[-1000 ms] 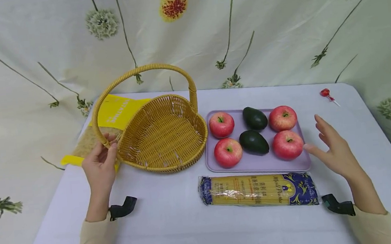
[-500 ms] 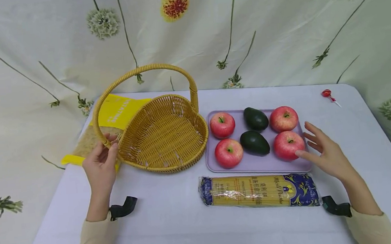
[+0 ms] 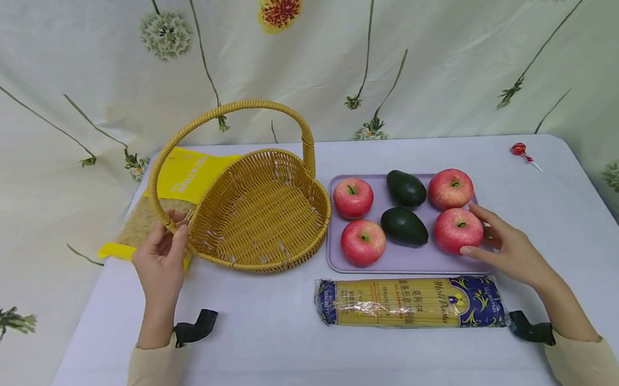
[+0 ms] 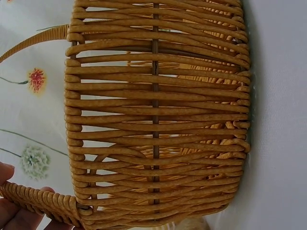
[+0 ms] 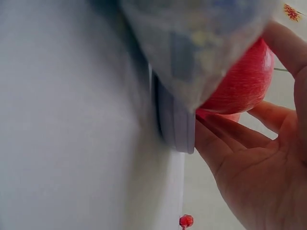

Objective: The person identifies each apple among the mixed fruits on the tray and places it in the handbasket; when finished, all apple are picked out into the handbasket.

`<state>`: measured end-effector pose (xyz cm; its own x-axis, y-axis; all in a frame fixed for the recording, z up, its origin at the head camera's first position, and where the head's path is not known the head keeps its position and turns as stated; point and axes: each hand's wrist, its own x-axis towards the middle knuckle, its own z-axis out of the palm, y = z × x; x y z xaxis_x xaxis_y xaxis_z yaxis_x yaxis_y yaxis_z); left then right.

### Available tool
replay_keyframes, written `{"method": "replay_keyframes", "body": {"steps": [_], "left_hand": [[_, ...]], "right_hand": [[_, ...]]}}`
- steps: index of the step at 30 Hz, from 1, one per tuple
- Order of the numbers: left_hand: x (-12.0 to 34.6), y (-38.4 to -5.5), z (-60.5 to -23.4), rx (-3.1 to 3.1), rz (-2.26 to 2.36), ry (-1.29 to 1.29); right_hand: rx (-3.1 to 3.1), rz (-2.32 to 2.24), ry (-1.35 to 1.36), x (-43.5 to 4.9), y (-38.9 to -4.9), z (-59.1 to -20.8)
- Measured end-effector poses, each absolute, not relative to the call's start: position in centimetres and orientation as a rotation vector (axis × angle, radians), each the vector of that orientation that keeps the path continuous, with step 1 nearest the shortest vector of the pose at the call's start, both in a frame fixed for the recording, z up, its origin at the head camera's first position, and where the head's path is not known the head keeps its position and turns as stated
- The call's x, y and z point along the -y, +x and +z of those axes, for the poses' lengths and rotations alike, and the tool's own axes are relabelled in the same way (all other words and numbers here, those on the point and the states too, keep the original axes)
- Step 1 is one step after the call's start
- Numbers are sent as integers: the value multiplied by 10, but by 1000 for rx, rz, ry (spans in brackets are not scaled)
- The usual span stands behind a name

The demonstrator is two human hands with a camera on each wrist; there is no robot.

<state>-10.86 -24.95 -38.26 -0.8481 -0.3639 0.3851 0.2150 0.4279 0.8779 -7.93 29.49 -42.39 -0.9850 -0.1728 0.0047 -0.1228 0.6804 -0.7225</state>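
Note:
My left hand grips the left foot of the handle of a yellow-brown wicker basket, which stands on the table with nothing inside. The basket's woven side fills most of the left wrist view. On a lilac tray at the right lie several red apples and two dark green avocados. My right hand holds the front right apple between thumb and fingers, and it still sits on the tray. In the right wrist view a blurred wrapper partly hides that apple.
A pack of spaghetti lies just in front of the tray. Behind the basket is a yellow bag, partly covered by it. A red lollipop lies near the back right corner of the white table.
My right hand has moved left from beside the tray, and its thumb and fingers have closed round the front right apple. The left hand stays on the basket handle.

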Motion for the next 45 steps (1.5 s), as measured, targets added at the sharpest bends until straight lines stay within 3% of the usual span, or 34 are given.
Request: {"method": "replay_keyframes", "body": {"steps": [24, 45], "left_hand": [[252, -107, -385, 2122, -1424, 95], [250, -108, -386, 2151, -1423, 129]], "right_hand": [[-2853, -1308, -343, -293, -82, -434], [-3010, -1218, -378, -311, -73, -388]]}}
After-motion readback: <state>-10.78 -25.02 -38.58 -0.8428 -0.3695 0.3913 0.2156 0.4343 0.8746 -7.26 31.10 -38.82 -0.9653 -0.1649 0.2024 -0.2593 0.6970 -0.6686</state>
